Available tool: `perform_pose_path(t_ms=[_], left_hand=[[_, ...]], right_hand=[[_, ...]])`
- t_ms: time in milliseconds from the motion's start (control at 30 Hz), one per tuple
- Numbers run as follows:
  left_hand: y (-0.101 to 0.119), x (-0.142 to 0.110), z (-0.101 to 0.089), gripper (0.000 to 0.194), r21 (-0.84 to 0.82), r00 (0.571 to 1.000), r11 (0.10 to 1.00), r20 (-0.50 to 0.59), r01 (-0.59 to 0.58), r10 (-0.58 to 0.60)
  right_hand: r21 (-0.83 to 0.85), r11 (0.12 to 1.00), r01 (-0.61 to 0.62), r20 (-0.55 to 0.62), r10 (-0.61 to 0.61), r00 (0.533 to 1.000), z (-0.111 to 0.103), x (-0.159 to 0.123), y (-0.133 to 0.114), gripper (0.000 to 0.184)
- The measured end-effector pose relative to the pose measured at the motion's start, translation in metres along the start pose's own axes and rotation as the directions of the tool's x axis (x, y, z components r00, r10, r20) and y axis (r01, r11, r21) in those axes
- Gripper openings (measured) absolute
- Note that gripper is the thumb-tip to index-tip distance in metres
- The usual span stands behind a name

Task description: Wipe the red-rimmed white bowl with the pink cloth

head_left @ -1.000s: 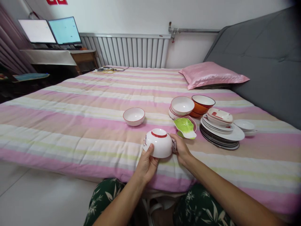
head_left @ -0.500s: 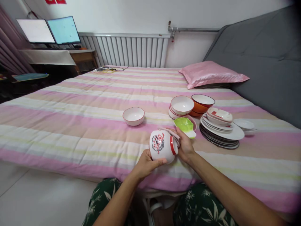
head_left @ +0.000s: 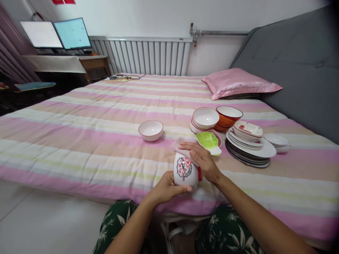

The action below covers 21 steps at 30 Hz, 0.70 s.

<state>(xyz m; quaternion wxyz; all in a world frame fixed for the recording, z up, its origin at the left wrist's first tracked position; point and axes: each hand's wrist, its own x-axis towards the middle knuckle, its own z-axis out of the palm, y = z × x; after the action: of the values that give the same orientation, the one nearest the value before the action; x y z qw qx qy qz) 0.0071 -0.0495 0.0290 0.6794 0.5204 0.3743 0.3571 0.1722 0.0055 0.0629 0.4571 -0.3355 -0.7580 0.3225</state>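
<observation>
My left hand (head_left: pixel 168 187) is closed around a white bowl (head_left: pixel 182 173) with a red foot and a printed blossom pattern. The bowl lies on its side in the air near the bed's front edge, its foot turned right. On top of its outer wall, my right hand (head_left: pixel 203 160) presses a thin pale pink cloth (head_left: pixel 182 150). Just beyond that hand sits a green leaf-shaped dish (head_left: pixel 208 140). Further left, one red-rimmed white bowl (head_left: pixel 150 130) stands alone on the bed.
Stacked red-rimmed bowls (head_left: pixel 206 118) and orange bowls (head_left: pixel 228 118) stand behind the green dish. Right of them are a pile of plates (head_left: pixel 267 150) with rectangular dishes (head_left: pixel 249 129) on top, and small white dishes (head_left: pixel 277 140). A pink pillow (head_left: pixel 241 83) lies against the grey headboard (head_left: pixel 291 67).
My right hand has moved with the cloth from the bowl's foot end up onto its side wall. The bowl has turned slightly and dropped a little in my left hand.
</observation>
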Motion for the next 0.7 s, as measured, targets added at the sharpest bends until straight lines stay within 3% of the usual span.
perform_pose_path(t_ms=[300,433,600,700], left_hand=[[0.002,0.004,-0.005,0.026,0.03,0.995,0.998,-0.079,-0.064,0.066],[0.0,0.007,-0.008,0.025,0.075,0.978,0.991,-0.17,-0.11,0.121],[0.001,0.008,-0.008,0.019,0.011,0.933,0.976,-0.293,-0.216,0.21],[0.006,0.007,-0.005,0.02,-0.065,0.906,0.968,-0.372,-0.241,0.201]], right_hand=[[-0.396,0.883,0.252,0.194,-0.187,0.963,0.008,-0.002,-0.019,0.03],[-0.452,0.822,0.346,0.259,-0.25,0.933,0.017,-0.002,-0.022,0.03],[-0.492,0.786,0.374,0.326,-0.232,0.917,0.026,-0.004,-0.025,0.029],[-0.482,0.789,0.381,0.351,-0.224,0.909,0.03,-0.006,-0.026,0.028]])
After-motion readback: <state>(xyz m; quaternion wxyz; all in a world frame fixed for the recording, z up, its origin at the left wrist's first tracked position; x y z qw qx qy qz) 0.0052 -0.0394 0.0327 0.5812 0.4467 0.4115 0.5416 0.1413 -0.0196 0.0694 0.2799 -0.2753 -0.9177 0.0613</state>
